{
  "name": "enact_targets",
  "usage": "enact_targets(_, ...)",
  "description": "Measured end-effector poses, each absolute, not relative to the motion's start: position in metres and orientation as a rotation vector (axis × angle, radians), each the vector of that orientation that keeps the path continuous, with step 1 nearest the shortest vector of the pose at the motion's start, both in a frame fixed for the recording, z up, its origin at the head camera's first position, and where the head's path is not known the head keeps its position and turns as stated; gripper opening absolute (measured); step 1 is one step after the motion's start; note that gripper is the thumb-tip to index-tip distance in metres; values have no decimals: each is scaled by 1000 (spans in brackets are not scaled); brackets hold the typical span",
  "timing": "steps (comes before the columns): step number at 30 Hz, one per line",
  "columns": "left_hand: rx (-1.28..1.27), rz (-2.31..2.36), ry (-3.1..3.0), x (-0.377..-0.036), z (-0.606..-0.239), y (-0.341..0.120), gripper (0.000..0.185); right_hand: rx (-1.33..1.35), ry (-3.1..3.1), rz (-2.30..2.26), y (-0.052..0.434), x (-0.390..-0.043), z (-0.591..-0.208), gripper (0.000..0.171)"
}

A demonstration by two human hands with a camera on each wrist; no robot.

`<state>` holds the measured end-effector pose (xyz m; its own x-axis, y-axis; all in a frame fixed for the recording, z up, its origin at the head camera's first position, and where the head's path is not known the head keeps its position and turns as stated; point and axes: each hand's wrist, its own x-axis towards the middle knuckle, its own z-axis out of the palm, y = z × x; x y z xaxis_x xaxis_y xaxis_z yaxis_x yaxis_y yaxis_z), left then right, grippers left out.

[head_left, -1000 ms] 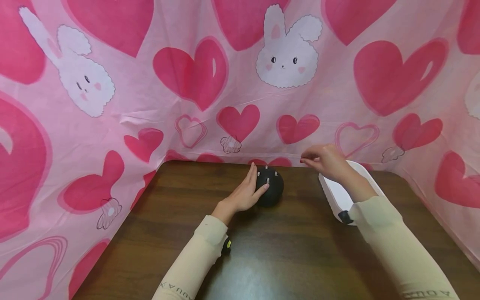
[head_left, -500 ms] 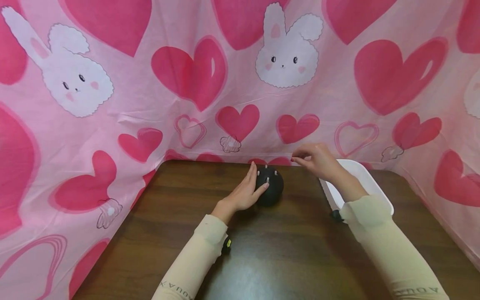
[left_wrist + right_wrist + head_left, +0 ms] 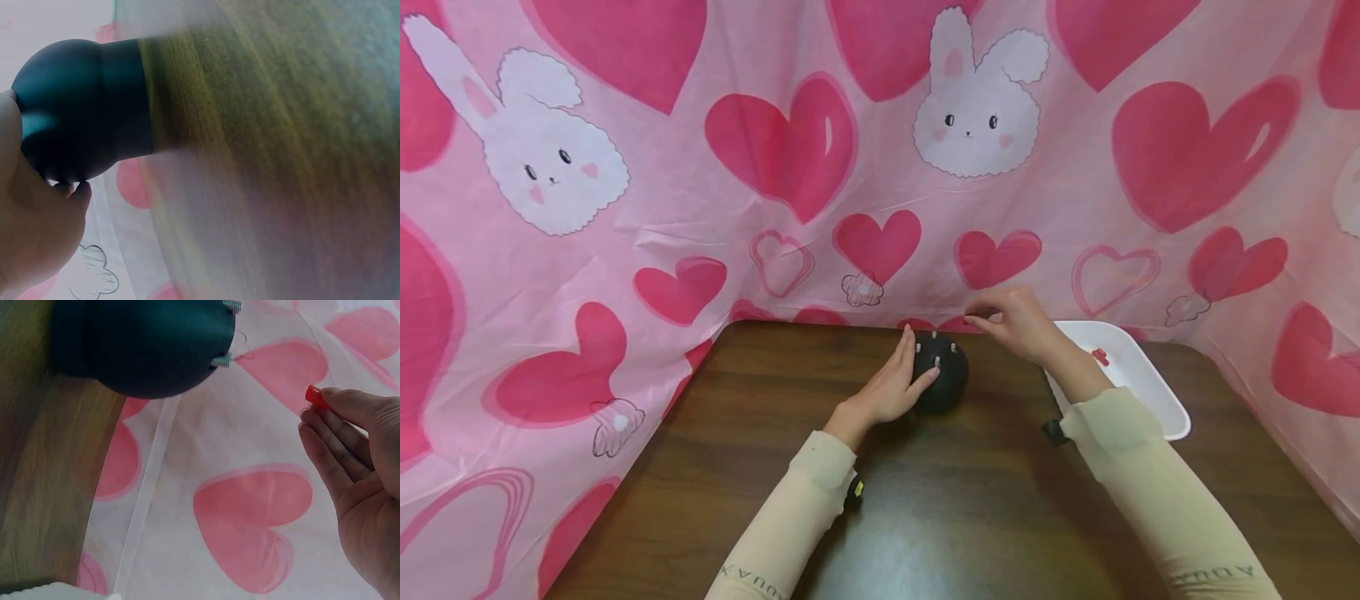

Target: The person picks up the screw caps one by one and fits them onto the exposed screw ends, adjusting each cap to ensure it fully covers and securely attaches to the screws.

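A black ball-shaped block (image 3: 947, 387) on a short cylindrical base (image 3: 128, 100) stands on the table. Several threaded metal screws (image 3: 222, 360) stick out of its top. Against its left side lies my left hand (image 3: 887, 387), thumb on the near face and fingers along the far side, holding it. My right hand (image 3: 1015, 321) is raised to the right of the ball. Between thumb and fingertips it pinches a small red piece (image 3: 314, 395), short and tube-like in the right wrist view. That piece is apart from the screws.
A white tray (image 3: 1157, 387) sits at the right, partly behind my right forearm, with a red piece (image 3: 1100, 357) in it. Pink heart-print cloth (image 3: 880, 183) hangs close behind the table's (image 3: 925, 517) back edge.
My right hand has moved left from over the tray toward the ball, carrying the red piece. More of the tray now shows. The left hand and ball stay put.
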<state>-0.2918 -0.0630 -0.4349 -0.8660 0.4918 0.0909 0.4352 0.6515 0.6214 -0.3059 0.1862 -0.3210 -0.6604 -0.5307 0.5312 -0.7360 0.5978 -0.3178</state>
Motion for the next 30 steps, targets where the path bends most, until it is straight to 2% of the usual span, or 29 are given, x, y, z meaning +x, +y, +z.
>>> enact_targets(16,778,1009,2786,-293,-435,-62,93,1055,-2443,810,171,-307,-333,23)
enact_targets(30,777,1005,2781,-294,-435,-63,93,1081,-2460,809,154,-313,-341,23)
